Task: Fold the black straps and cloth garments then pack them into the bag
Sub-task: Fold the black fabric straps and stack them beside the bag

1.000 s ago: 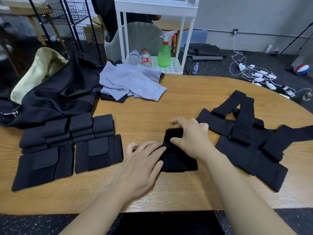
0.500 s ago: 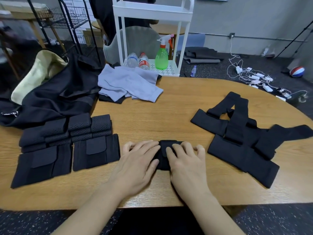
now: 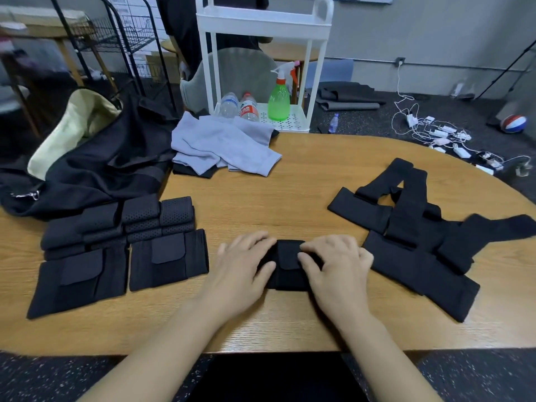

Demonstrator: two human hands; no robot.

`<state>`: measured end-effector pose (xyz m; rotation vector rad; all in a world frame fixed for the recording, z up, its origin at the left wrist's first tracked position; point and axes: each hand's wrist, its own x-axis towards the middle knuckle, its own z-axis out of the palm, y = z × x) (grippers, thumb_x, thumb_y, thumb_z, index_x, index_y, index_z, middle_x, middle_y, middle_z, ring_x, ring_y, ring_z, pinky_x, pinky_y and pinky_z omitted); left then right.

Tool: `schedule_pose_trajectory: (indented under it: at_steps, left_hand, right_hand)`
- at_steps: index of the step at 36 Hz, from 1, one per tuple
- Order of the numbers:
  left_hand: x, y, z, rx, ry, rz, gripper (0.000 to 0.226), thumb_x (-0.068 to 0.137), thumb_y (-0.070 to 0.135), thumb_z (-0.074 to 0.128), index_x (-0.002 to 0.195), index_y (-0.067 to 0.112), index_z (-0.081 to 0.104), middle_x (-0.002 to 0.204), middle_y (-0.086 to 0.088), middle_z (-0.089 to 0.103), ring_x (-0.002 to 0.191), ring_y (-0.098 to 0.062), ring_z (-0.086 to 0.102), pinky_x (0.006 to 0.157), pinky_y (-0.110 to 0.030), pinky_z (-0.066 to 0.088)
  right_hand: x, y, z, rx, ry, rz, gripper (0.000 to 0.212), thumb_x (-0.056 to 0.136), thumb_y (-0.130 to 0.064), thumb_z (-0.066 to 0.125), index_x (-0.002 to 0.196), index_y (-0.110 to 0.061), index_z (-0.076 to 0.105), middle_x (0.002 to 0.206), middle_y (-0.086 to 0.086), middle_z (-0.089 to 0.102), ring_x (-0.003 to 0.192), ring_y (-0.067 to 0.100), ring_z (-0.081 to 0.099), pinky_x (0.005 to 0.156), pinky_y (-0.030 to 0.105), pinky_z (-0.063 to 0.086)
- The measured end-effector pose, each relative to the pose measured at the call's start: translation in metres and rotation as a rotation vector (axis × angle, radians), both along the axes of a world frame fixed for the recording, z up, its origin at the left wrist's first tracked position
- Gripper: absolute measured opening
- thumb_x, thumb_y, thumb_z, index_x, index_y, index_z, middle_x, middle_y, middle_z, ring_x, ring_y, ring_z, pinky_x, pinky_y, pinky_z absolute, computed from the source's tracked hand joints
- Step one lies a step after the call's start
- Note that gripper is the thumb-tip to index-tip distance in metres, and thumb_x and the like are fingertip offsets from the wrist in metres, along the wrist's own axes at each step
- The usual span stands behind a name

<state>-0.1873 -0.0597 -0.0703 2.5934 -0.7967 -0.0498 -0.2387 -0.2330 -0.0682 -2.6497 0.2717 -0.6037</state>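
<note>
Table (image 3: 290, 184), hands (image 3: 290, 268) hiding strap (image 3: 287, 265)

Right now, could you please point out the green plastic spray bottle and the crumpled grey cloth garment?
green plastic spray bottle (image 3: 278, 104): head view, on its body.
crumpled grey cloth garment (image 3: 223, 145): head view, on its middle folds.
</note>
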Motion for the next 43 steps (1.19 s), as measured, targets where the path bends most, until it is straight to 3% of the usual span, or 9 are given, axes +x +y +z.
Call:
schedule_pose_trajectory:
  at_steps: [3, 6, 10, 16, 21, 29, 33, 39, 43]
  left_hand:
    - [0.006, -0.011, 0.006, 0.072, 0.034, 0.135, 0.059, 0.100, 0.043, 0.043, 0.153, 0.023, 0.025, 0.154, 0.005, 0.029, 0.141, -0.015, 0.024, 0.113, -0.035, 0.024]
    - [0.011, -0.018, 0.012, 0.134, 0.088, 0.200, 0.053, 0.097, 0.044, 0.049, 0.144, 0.022, 0.039, 0.141, -0.001, 0.041, 0.131, -0.020, 0.036, 0.106, -0.036, 0.033]
    - [0.016, -0.023, 0.020, 0.080, 0.187, 0.243, 0.045, 0.092, 0.041, 0.061, 0.131, 0.025, 0.048, 0.128, 0.000, 0.049, 0.121, -0.021, 0.046, 0.099, -0.039, 0.043]
    - [0.011, -0.022, 0.023, -0.094, 0.214, 0.303, 0.026, 0.089, 0.031, 0.067, 0.103, 0.028, 0.045, 0.093, 0.010, 0.054, 0.086, -0.013, 0.053, 0.063, -0.030, 0.040]
    - [0.003, -0.008, 0.023, -0.301, 0.278, 0.361, 0.026, 0.090, 0.028, 0.067, 0.107, 0.028, 0.047, 0.086, 0.008, 0.055, 0.082, -0.010, 0.056, 0.080, -0.038, 0.052]
    - [-0.006, 0.055, 0.030, -0.582, 0.413, 0.452, 0.030, 0.084, 0.026, 0.076, 0.103, 0.030, 0.053, 0.077, 0.002, 0.058, 0.066, -0.010, 0.056, 0.053, -0.014, 0.043]
    - [-0.013, 0.093, 0.036, -0.632, 0.417, 0.507, 0.032, 0.083, 0.025, 0.078, 0.103, 0.028, 0.053, 0.079, -0.001, 0.061, 0.064, -0.016, 0.061, 0.044, -0.014, 0.044]
    - [-0.023, 0.157, 0.037, -0.672, 0.405, 0.600, 0.033, 0.082, 0.022, 0.078, 0.103, 0.027, 0.053, 0.071, 0.000, 0.059, 0.051, -0.004, 0.055, 0.041, -0.012, 0.042]
    - [-0.019, 0.202, 0.035, -0.687, 0.379, 0.701, 0.035, 0.078, 0.023, 0.082, 0.100, 0.026, 0.055, 0.071, 0.001, 0.065, 0.064, -0.007, 0.063, 0.058, -0.021, 0.050]
  right_hand:
    - [0.003, -0.008, 0.005, -0.021, 0.179, -0.123, 0.047, 0.087, -0.053, 0.062, 0.129, -0.032, 0.056, 0.121, -0.008, 0.050, 0.120, 0.016, 0.032, 0.096, 0.035, 0.020]
    - [0.006, -0.013, 0.009, -0.068, 0.376, -0.144, 0.062, 0.086, -0.070, 0.048, 0.135, -0.031, 0.048, 0.130, -0.003, 0.039, 0.123, 0.020, 0.026, 0.100, 0.038, 0.022]
    - [0.010, -0.016, 0.012, -0.078, 0.458, -0.123, 0.061, 0.087, -0.070, 0.047, 0.132, -0.030, 0.050, 0.126, -0.003, 0.042, 0.121, 0.022, 0.029, 0.096, 0.038, 0.025]
    - [0.010, -0.007, 0.015, 0.081, 0.327, -0.127, 0.039, 0.083, -0.054, 0.067, 0.100, -0.030, 0.041, 0.097, -0.011, 0.051, 0.100, 0.013, 0.037, 0.081, 0.033, 0.021]
    - [0.008, 0.006, 0.011, 0.284, 0.262, -0.127, 0.046, 0.079, -0.045, 0.075, 0.104, -0.030, 0.040, 0.086, -0.013, 0.053, 0.090, 0.008, 0.048, 0.083, 0.032, 0.023]
    - [0.006, 0.044, 0.026, 0.575, 0.260, 0.010, 0.043, 0.080, -0.038, 0.077, 0.102, -0.028, 0.041, 0.071, -0.008, 0.064, 0.073, 0.006, 0.059, 0.081, 0.032, 0.024]
    - [0.010, 0.078, 0.034, 0.602, 0.296, 0.091, 0.041, 0.079, -0.038, 0.077, 0.095, -0.030, 0.041, 0.076, -0.001, 0.069, 0.075, 0.010, 0.060, 0.082, 0.032, 0.025]
    - [0.024, 0.138, 0.032, 0.592, 0.346, 0.219, 0.041, 0.077, -0.035, 0.079, 0.092, -0.030, 0.040, 0.067, -0.008, 0.058, 0.073, 0.010, 0.058, 0.080, 0.032, 0.024]
    - [0.038, 0.181, 0.028, 0.573, 0.341, 0.288, 0.044, 0.077, -0.036, 0.078, 0.099, -0.030, 0.041, 0.066, -0.012, 0.051, 0.076, 0.010, 0.053, 0.076, 0.030, 0.019]
